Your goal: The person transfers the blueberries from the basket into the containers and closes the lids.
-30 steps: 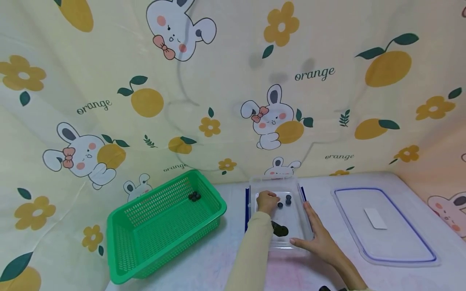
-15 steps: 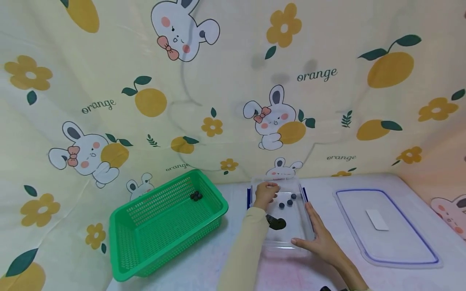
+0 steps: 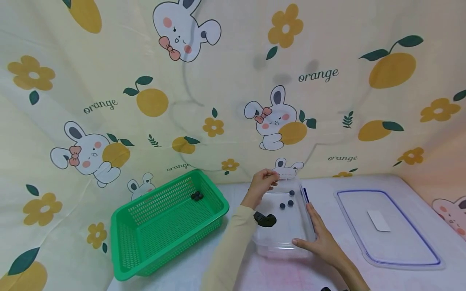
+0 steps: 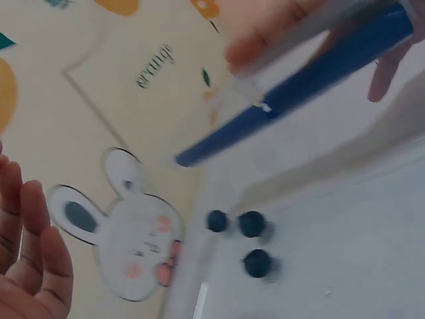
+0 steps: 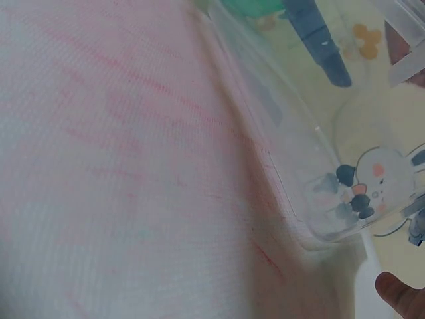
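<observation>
A clear plastic box (image 3: 284,244) with blue side latches stands in front of me. Three dark-blue blueberries (image 3: 290,203) lie spread on its floor, also seen in the left wrist view (image 4: 252,224). My left hand (image 3: 260,186) hovers at the box's far left rim, fingers loosely bent, no object visible in them. My right hand (image 3: 324,242) rests against the box's right wall, thumb and fingers spread and fairly straight. In the right wrist view, one fingertip (image 5: 398,292) shows beside the box. My left forearm hides the left latch.
To the left stands a green basket (image 3: 171,242) with several blueberries (image 3: 197,196) in its far corner. A clear lid (image 3: 400,238) with a blue seal and a white label lies on the right. A printed curtain (image 3: 218,81) hangs close behind the box.
My left hand has risen from inside the box to its far left rim. Two stacked-looking berries have come apart on the box floor. The right hand stays on the right wall.
</observation>
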A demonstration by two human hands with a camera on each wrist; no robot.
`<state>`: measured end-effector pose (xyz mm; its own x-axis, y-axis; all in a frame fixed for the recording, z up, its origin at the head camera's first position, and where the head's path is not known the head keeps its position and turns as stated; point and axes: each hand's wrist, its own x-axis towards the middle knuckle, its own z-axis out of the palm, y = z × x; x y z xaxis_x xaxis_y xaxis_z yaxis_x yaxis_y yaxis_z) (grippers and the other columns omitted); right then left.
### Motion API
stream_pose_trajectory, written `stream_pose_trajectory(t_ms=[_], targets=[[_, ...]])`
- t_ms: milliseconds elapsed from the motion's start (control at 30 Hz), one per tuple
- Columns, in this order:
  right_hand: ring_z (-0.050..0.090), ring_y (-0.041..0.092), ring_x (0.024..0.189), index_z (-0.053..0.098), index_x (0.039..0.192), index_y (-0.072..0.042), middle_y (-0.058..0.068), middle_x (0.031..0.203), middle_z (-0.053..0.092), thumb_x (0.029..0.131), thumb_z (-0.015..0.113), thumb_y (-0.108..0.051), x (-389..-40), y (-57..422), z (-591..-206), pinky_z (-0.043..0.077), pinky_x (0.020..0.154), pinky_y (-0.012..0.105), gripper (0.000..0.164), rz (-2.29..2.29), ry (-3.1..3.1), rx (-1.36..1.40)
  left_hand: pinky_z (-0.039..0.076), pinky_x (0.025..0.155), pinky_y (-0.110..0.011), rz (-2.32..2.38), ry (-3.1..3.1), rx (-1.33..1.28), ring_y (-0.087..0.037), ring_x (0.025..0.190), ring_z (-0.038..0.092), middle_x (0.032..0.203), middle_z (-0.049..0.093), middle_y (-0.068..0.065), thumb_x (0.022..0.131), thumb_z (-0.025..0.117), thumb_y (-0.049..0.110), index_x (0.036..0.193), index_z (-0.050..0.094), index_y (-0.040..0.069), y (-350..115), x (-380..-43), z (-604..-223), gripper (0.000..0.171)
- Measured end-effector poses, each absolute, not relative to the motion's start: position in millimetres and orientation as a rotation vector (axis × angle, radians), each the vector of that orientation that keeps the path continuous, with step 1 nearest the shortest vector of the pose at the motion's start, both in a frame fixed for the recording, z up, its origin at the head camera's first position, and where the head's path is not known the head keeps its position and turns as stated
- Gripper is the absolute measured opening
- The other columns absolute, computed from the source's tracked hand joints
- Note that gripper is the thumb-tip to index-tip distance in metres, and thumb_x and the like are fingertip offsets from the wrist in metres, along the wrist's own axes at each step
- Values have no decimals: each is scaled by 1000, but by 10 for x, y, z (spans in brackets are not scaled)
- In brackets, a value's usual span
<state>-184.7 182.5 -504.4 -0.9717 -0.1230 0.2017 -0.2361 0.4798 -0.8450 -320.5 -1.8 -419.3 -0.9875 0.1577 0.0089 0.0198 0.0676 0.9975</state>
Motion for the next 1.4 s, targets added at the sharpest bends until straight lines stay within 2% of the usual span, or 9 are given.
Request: stream_pose_trajectory(t_ms=[300,433,600,800,900,1033,1167,1267,1400], targets=[[8,51,139,2,157,-21,19,159,1,76,83,-29,-1860,1828,-5052,15,96,77,115,1523,-2617,322,51,77,-37,2105,2257,401,-17,80,61,89,64,-3,96,63,17,102,64,3,-393,-3152,-3844,15],[7,51,139,2,157,-21,17,160,0,76,83,-27,-1859,1834,-5058,16,96,77,115,1526,-2599,345,51,80,-39,2087,2311,449,-29,87,62,90,62,-4,96,63,17,103,62,1,-619,-3159,-3732,17],[9,51,139,3,157,-21,17,160,1,75,83,-27,-1868,1842,-5065,18,95,77,115,1521,-2594,348,51,73,-33,2179,2339,491,-40,90,60,89,63,-8,95,63,11,102,62,-1,-957,-3218,-3655,14],[8,50,140,2,157,-22,17,160,0,75,83,-29,-1873,1833,-5061,16,95,77,116,1525,-2619,310,50,70,-28,2339,2312,391,-35,87,60,88,62,-5,95,62,7,103,62,0,-1450,-3324,-3674,11],[6,49,140,1,157,-21,16,160,-1,75,83,-28,-1862,1823,-5052,14,96,77,116,1551,-2615,311,50,71,-27,2361,2350,300,-24,84,61,88,61,-1,95,62,9,107,61,-2,-1716,-3353,-3728,16],[5,48,141,3,157,-21,16,160,-1,74,84,-26,-1839,1824,-5053,13,97,76,116,1579,-2598,328,49,71,-23,2348,2406,177,-15,82,62,92,60,-4,96,62,10,112,59,-6,-2011,-3356,-3815,23],[3,47,141,3,157,-20,12,161,-2,75,84,-26,-1835,1846,-5081,12,97,77,115,1575,-2583,339,49,69,-23,2322,2452,105,-16,82,61,93,60,-9,96,60,7,111,58,-9,-2191,-3337,-3871,21],[2,46,142,4,157,-19,10,161,-2,75,84,-25,-1845,1851,-5101,11,97,77,115,1577,-2569,351,49,68,-23,2308,2499,34,-14,80,60,90,59,-7,96,60,6,108,60,-6,-2312,-3360,-3980,17],[2,45,142,3,157,-19,13,161,-2,75,84,-27,-1864,1841,-5102,10,97,77,116,1576,-2578,334,48,68,-21,2257,2549,-80,-10,78,59,92,59,-5,96,60,8,113,59,-6,-2438,-3420,-4152,22]])
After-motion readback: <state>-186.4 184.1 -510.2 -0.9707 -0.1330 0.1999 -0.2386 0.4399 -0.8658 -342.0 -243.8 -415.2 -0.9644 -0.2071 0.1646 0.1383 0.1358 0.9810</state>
